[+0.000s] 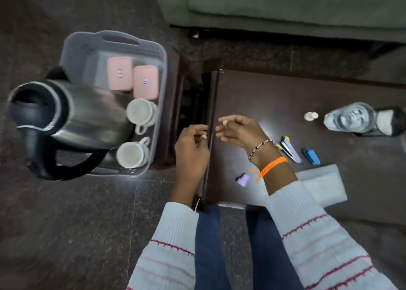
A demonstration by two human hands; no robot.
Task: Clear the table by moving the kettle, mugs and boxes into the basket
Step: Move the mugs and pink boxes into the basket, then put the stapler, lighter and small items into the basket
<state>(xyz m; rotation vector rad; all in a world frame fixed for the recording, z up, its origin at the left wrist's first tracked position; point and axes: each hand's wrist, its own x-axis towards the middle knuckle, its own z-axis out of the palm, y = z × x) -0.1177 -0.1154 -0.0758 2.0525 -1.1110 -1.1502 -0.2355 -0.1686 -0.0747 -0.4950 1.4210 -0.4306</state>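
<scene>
Head view: left hand (pixel 191 149) and right hand (pixel 238 130) over table (pixel 285 96) edge, each grip loosely curled, holding nothing. Off to left of left grip: basket (pixel 72 55) on floor, already holding kettle (pixel 72 112), two mugs (pixel 140 112), two pink boxes (pixel 119 73). Task items look all packed, so hands idle.

steel kettle (pixel 72 114), two white mugs (pixel 140 114), two pink boxes (pixel 119 73) sit inside the grey basket (pixel 158 57) on the floor

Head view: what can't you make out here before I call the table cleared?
- Basket floor: hidden under the kettle.
- Labels on the pink boxes: too small.
- Water bottle and dark thing beside it: cut by right edge.
- Small items near the right hand: blurred.
</scene>
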